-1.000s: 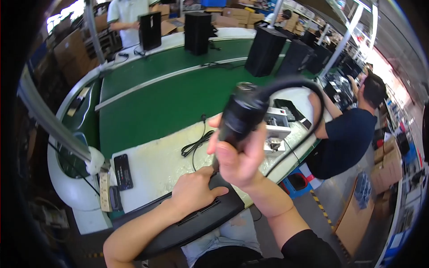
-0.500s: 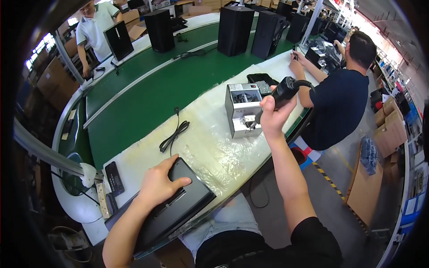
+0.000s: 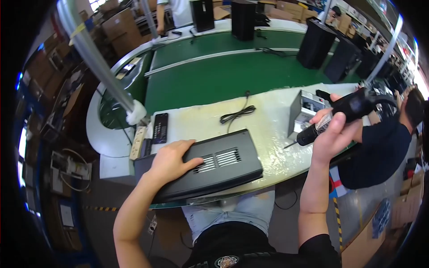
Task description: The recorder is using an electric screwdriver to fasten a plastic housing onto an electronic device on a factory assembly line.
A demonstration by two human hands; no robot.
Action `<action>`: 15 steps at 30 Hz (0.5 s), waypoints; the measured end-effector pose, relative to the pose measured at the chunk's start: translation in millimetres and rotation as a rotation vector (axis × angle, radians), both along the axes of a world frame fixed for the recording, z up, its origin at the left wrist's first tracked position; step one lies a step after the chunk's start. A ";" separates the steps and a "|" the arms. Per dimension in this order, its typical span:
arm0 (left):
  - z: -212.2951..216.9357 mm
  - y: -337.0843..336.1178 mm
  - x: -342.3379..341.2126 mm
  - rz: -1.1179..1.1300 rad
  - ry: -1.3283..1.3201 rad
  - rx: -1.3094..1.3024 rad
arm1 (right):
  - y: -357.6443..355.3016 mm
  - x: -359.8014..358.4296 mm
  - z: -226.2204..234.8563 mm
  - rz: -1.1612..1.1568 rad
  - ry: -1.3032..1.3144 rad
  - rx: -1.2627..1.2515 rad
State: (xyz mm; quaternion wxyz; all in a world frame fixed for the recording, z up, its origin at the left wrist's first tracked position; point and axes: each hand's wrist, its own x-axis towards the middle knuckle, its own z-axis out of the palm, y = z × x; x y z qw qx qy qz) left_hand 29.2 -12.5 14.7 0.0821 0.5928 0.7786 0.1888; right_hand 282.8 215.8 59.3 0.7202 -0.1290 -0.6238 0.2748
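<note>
While the left hand lies palm down on the black vented case, its fingers loose and its thumb spread wide beside the vent slots, it presses on the surface without closing around anything. The case lies flat along the near edge of the white worktop, directly in front of the person. To the right of the case and raised above it, the right hand has its fingers wrapped firmly around a black electric screwdriver. The tool is tilted, its thin bit pointing down and left toward the case but well apart from it, and a thick cable leaves its upper end.

Just beyond the case, a black power cord sits bundled on the worktop. Beyond the case's left end are a flat black device and, just beside that end, a pale power strip. Beyond the case to the right stands a grey metal machine, partly hidden by the right hand. Farther beyond the case runs the green belt, with black cabinets standing along it. A co-worker in a dark shirt is well to the right of the case.
</note>
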 end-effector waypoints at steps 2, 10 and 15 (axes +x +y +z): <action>-8.3 -9.5 -4.3 0.009 0.033 0.066 | -32.6 -35.8 30.0 0.167 -0.007 0.028; -9.7 -43.3 -26.2 0.116 0.032 0.092 | -117.0 -178.7 56.1 0.660 0.076 0.112; -11.5 -43.3 -29.7 0.121 -0.012 0.110 | -121.1 -206.8 32.9 0.666 -0.068 0.181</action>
